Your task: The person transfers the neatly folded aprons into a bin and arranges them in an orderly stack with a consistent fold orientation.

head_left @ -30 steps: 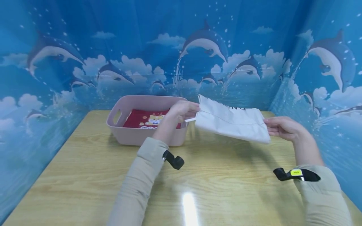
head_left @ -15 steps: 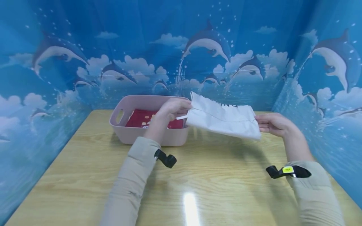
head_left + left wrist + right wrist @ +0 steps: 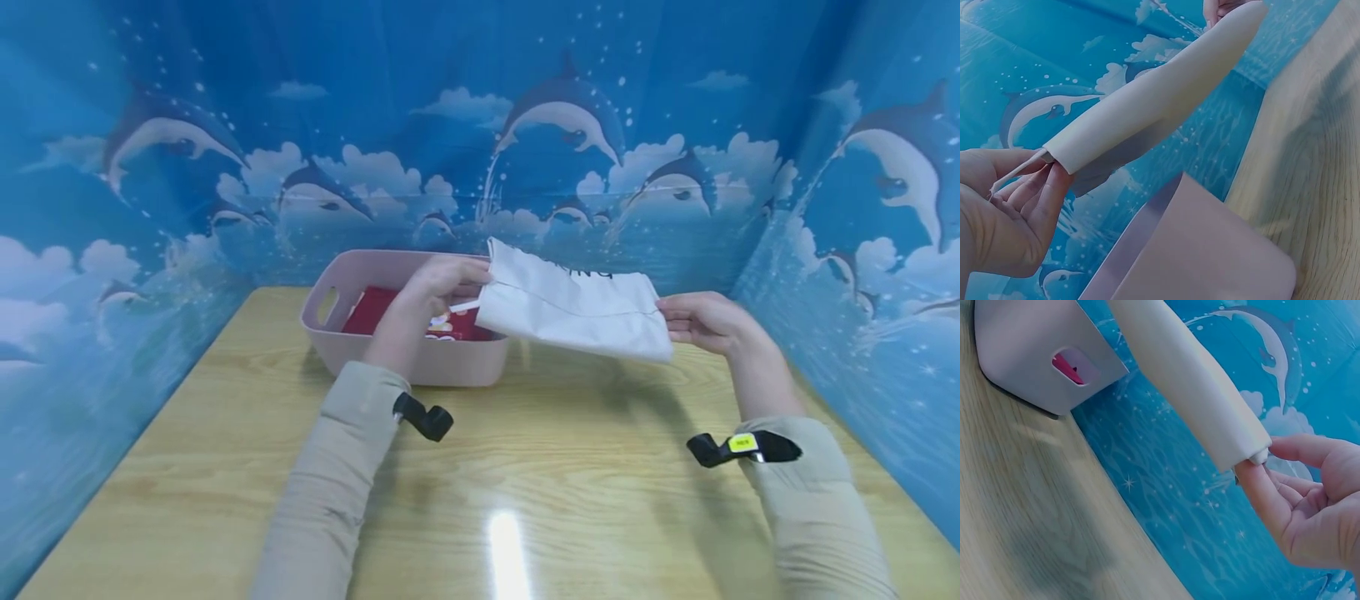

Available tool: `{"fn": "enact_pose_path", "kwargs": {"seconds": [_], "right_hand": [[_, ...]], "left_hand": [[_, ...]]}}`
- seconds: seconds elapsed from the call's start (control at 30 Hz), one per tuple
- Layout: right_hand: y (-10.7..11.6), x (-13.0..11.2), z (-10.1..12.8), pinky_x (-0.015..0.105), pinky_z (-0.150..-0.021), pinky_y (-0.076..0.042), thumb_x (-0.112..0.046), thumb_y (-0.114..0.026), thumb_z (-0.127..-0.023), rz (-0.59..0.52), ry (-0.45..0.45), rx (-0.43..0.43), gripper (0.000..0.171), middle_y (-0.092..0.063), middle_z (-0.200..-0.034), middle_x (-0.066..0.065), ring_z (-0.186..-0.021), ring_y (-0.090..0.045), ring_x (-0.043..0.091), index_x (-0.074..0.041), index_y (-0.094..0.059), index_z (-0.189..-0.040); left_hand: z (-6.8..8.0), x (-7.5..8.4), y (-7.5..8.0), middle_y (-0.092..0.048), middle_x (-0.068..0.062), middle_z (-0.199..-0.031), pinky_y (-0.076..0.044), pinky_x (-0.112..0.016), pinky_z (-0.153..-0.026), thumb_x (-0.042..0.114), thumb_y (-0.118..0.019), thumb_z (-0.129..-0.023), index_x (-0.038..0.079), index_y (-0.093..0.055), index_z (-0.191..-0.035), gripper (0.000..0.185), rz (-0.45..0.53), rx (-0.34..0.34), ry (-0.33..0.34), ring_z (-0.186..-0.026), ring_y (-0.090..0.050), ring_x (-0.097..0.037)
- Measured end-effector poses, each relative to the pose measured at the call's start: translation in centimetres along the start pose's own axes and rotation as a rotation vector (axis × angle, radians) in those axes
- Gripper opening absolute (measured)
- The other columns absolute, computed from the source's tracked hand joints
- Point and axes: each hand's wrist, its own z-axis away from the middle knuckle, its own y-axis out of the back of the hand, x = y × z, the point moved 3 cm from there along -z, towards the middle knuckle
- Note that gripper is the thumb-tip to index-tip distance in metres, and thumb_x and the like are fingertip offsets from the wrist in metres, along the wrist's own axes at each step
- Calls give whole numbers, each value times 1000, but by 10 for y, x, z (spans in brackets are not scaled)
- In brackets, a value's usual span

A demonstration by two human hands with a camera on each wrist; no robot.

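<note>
A folded white cloth (image 3: 570, 304) with black lettering hangs in the air above the table, stretched between both hands. My left hand (image 3: 438, 287) pinches its left end, where a thin white strip (image 3: 1019, 170) pokes out. At the right end my right hand (image 3: 705, 321) holds it, thumb on top and fingers underneath, as the right wrist view (image 3: 1310, 494) also shows for the hand. A pink plastic basket (image 3: 420, 362) stands behind and below my left hand. Inside it lies a red folded cloth (image 3: 367, 312) with a cartoon print, partly hidden by my left hand and forearm.
The basket has a cut-out handle (image 3: 327, 307) on its left side and another handle (image 3: 1072, 367) on its right. It stands on a wood-grain table (image 3: 570, 467), near the back. A blue dolphin-print curtain (image 3: 450, 167) closes off the back and sides.
Both hands have carried the white cloth leftward, so its left end now overlaps the basket's right side in the head view. The grip of both hands is unchanged.
</note>
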Motion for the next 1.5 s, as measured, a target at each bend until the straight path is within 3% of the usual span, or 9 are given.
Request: {"fn": "enact_pose_path", "kwargs": {"seconds": [0.33,0.43,0.57,0.7,0.83,0.97,1.13,1.2,1.5], "right_hand": [[-10,-2,-8,25,-71,-55,-9,-50,-96,0,29,1,22,-65,-83,5,-76,-65,14,-11,-69,-84],[-11,-2,-12,25,-73,-54,-12,-57,-92,25,56,-37,9,-65,-86,4,-79,-65,14,-11,-66,-89],[-13,-3,-20,26,-75,-54,-13,-61,-90,15,76,-99,7,-65,-88,5,-82,-65,15,-9,-62,-96],[-25,-6,-23,25,-72,-55,-10,-57,-92,3,50,-51,8,-65,-85,6,-78,-65,15,-10,-64,-90],[-37,-8,-26,26,-69,-55,-6,-50,-95,-7,21,-17,20,-65,-81,6,-74,-65,15,-10,-67,-84],[-45,-8,-32,26,-69,-55,-6,-50,-95,19,9,15,10,-65,-80,5,-73,-66,15,-4,-59,-99],[-54,-9,-37,23,-68,-55,-7,-50,-95,88,-2,49,53,-66,-78,1,-71,-65,11,5,-26,-141],[-58,-9,-40,23,-67,-55,-7,-50,-95,103,-4,57,62,-66,-78,0,-70,-66,10,5,-16,-145],[-77,-9,-53,23,-66,-55,-6,-55,-93,123,11,92,61,-67,-77,0,-68,-66,10,2,-24,-144]], "left_hand": [[1,0,11,-61,-11,-115,-53,-34,-82,4,-66,-84,6,-58,-124,41,10,11,2,-101,-62,-27],[0,0,15,-61,-10,-116,-52,-34,-83,5,-66,-84,7,-58,-124,41,-1,23,1,-102,-61,-27],[1,1,23,-60,-10,-119,-51,-34,-87,5,-66,-85,7,-57,-126,42,-4,33,-7,-104,-60,-26],[3,1,32,-59,-9,-120,-49,-34,-89,7,-66,-85,8,-56,-127,43,2,38,-9,-106,-59,-26],[4,-1,40,-57,-8,-122,-49,-35,-90,8,-65,-86,9,-54,-129,44,0,45,-8,-108,-58,-26],[4,-4,48,-57,-8,-123,-48,-36,-91,7,-65,-87,9,-55,-128,43,0,60,-4,-109,-57,-26],[6,-5,57,-57,-9,-123,-49,-35,-89,7,-64,-87,9,-54,-129,43,-1,65,6,-108,-57,-26],[7,-5,61,-56,-9,-123,-50,-34,-88,6,-64,-87,8,-53,-129,44,-1,63,11,-107,-58,-27],[13,-4,85,-57,-10,-118,-52,-30,-84,8,-65,-87,7,-53,-128,43,-47,87,63,-97,-60,-24]]}}
